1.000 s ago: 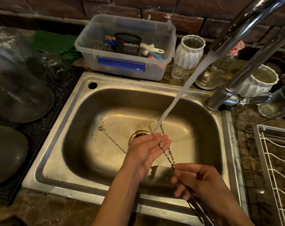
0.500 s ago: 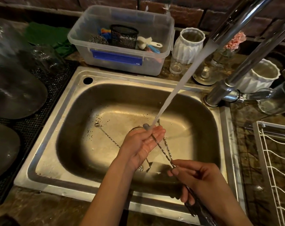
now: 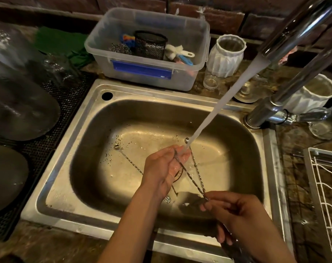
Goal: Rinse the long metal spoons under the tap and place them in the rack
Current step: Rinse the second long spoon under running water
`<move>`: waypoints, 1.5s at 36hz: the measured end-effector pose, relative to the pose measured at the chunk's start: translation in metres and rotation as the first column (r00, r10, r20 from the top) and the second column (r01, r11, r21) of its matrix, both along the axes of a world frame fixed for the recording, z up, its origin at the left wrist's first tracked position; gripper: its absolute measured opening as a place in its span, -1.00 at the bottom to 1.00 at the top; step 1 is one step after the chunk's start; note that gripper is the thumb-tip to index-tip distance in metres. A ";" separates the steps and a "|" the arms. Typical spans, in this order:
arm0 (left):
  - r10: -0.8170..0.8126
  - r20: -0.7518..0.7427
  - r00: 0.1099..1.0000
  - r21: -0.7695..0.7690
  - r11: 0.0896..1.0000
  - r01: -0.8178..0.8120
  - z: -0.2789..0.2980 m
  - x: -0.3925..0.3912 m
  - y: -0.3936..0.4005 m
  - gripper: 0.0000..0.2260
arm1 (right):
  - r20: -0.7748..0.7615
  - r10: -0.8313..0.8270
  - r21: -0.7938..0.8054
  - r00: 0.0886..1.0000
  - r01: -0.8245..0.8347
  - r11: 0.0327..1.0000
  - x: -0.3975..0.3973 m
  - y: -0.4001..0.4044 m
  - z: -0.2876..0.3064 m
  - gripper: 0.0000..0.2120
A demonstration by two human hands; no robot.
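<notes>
Steel sink (image 3: pixel 70 130) takes up most of the counter, and the basin's got plenty of open room on the left half, just some dark specks on the floor. Tap (image 3: pixel 286 37) comes in from the far right corner with the water (image 3: pixel 218 111) running diagonally down onto the left hand (image 3: pixel 161 168). That hand's fingers are curled loosely around the upper part of the spoons (image 3: pixel 191 175), right where the stream lands. Right hand (image 3: pixel 235 211) sits near the front rim, pinching the twisted handles low down, so the pair fans out into a V between the two hands. One more spoon (image 3: pixel 127 160) lies flat on the basin floor, left of the hands.

White wire rack (image 3: pixel 317 186) sits at the right edge of the counter, close to the sink rim. Behind the sink there's a clear tub (image 3: pixel 148 73) against the brick wall, with white ribbed jars (image 3: pixel 224 59) beside it. Left edge has a black mat (image 3: pixel 70 95) with dark plates (image 3: pixel 19 109) on it.
</notes>
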State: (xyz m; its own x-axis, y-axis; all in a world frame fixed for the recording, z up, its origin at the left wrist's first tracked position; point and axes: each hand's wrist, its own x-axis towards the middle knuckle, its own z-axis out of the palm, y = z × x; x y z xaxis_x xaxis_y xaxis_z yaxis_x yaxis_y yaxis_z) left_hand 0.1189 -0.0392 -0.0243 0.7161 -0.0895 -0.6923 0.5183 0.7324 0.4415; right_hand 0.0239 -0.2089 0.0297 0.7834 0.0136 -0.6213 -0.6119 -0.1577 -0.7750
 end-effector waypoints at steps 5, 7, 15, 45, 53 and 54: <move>-0.038 0.031 0.999 0.004 0.999 0.038 0.004 -0.004 -0.008 -0.85 | 0.080 -0.012 0.029 0.997 0.010 1.000 0.007 0.008 -0.011 -0.79; -0.062 0.042 0.997 0.025 0.998 0.061 0.005 -0.005 -0.012 -0.87 | 0.116 -0.019 0.018 0.993 0.017 1.000 0.011 0.012 -0.016 -0.77; -0.111 0.105 0.988 0.088 0.991 0.102 0.004 -0.009 -0.019 -0.82 | 0.226 -0.040 0.000 0.973 0.042 0.999 0.028 0.022 -0.032 -0.78; -0.098 0.250 0.963 0.224 0.974 0.041 0.021 0.039 0.008 -0.80 | -0.019 -0.178 0.534 0.984 0.161 0.830 0.098 0.040 -0.042 -0.27; -0.050 0.275 0.960 0.186 0.982 -0.002 0.025 0.054 0.023 -0.78 | -0.061 -0.115 0.617 0.991 0.128 0.776 0.105 0.048 -0.045 -0.20; -0.049 0.275 0.960 0.187 0.982 -0.004 0.026 0.056 0.025 -0.77 | -0.072 -0.108 0.638 0.992 0.129 0.760 0.106 0.048 -0.047 -0.18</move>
